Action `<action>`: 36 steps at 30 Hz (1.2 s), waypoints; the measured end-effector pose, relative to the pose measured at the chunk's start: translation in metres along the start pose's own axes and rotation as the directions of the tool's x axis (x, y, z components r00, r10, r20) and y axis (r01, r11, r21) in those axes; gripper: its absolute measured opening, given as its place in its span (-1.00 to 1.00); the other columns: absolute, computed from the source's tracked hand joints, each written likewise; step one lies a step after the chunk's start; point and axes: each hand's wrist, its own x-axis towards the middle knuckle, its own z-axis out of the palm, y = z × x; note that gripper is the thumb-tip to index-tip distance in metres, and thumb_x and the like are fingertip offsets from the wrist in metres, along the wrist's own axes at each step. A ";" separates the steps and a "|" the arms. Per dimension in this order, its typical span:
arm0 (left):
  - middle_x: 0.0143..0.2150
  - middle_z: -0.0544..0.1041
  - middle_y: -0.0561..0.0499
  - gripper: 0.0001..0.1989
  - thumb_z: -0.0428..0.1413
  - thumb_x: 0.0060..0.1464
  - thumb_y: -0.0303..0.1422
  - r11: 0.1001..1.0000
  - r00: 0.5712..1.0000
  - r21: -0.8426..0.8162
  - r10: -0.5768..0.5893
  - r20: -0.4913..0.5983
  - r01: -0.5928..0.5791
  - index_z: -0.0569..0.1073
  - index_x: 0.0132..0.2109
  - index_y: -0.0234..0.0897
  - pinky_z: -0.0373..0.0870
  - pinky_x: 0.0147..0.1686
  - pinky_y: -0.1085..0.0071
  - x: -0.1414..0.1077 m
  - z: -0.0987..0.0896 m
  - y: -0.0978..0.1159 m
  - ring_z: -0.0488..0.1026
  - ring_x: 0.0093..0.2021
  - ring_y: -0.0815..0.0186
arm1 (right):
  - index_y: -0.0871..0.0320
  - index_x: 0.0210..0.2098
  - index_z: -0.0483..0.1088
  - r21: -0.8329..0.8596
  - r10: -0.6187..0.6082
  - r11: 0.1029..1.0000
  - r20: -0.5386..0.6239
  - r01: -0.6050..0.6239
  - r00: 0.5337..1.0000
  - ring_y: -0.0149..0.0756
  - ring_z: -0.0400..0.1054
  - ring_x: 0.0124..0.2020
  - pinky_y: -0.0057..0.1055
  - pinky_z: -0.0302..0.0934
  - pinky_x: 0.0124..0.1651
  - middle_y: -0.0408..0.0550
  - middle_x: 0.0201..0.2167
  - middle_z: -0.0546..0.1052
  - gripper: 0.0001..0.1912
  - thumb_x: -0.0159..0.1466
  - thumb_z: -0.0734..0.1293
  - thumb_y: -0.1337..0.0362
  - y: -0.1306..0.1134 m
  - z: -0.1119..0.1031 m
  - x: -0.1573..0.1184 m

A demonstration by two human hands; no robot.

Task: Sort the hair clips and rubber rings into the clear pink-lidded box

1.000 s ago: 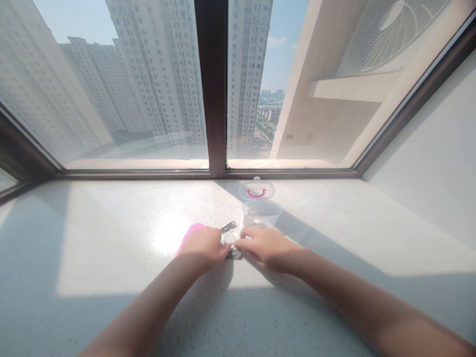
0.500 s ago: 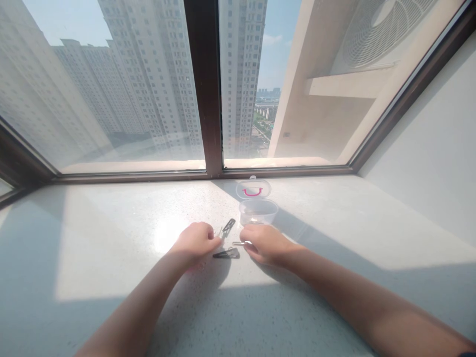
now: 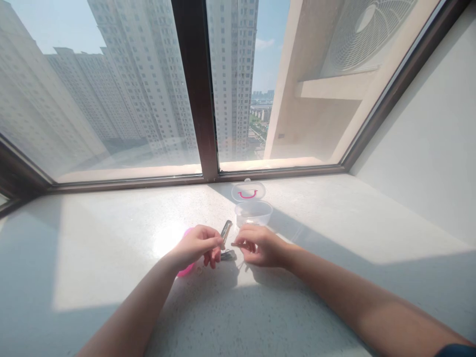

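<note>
My right hand (image 3: 262, 245) is closed, with a slim hair clip (image 3: 235, 244) pinched between thumb and fingers, its end pointing left. Facing it, my left hand (image 3: 203, 245) has thumb and forefinger pressed together, the other fingers curled below; what they hold is too small to make out. A black snap hair clip (image 3: 226, 228) lies just beyond my left fingertips. Another dark hair clip (image 3: 228, 255) rests between the hands, partly covered by my left fingers. A bright pink round thing (image 3: 186, 271) shows from under my left hand, mostly hidden.
Behind my right hand stands a clear plastic box (image 3: 253, 213), its lid (image 3: 248, 192) with a pink handle folded back toward the window. The pale speckled sill (image 3: 111, 238) meets the dark window frame (image 3: 210, 163). A white wall (image 3: 420, 163) bounds the right side.
My left hand has shifted slightly right, its lower fingers now showing over the near hair clip. More of the pink thing is visible. The view has tilted slightly.
</note>
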 end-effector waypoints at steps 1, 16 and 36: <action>-0.61 0.49 0.01 -0.80 0.09 -0.01 -0.30 1.000 1.000 -0.013 0.009 0.013 -0.009 0.42 -0.48 -0.35 0.19 -0.64 0.52 0.001 0.001 -0.001 0.44 -0.63 0.35 | 0.17 -0.35 0.36 0.045 0.030 0.999 -0.038 -0.028 0.999 -0.39 0.20 -0.46 -0.45 0.17 -0.38 -0.12 -0.46 0.36 -0.82 0.06 0.26 0.50 -0.002 0.001 0.000; -0.71 0.26 0.12 -0.73 -0.05 0.05 -0.29 0.943 0.898 -0.231 0.125 -0.422 -0.240 0.33 -0.55 -0.28 0.03 -0.66 0.49 0.011 0.021 -0.008 0.15 -0.68 0.42 | 0.15 -0.16 0.18 0.826 0.382 0.307 0.347 -0.472 0.856 -0.50 0.25 -0.69 -0.63 -0.07 -0.70 -0.13 -0.48 0.51 -0.82 0.22 0.21 0.31 -0.001 0.024 0.017; -0.54 0.35 0.07 -0.76 0.23 0.00 -0.28 0.807 0.902 -0.435 0.260 -0.345 -0.400 0.48 -0.41 -0.42 0.09 -0.61 0.58 0.019 0.016 -0.015 0.24 -0.58 0.50 | 0.27 -0.21 0.31 0.877 0.371 0.209 0.339 -0.433 0.865 -0.49 0.39 -0.57 -0.64 0.17 -0.57 0.01 -0.40 0.55 -0.63 0.12 0.47 0.20 0.016 0.021 -0.011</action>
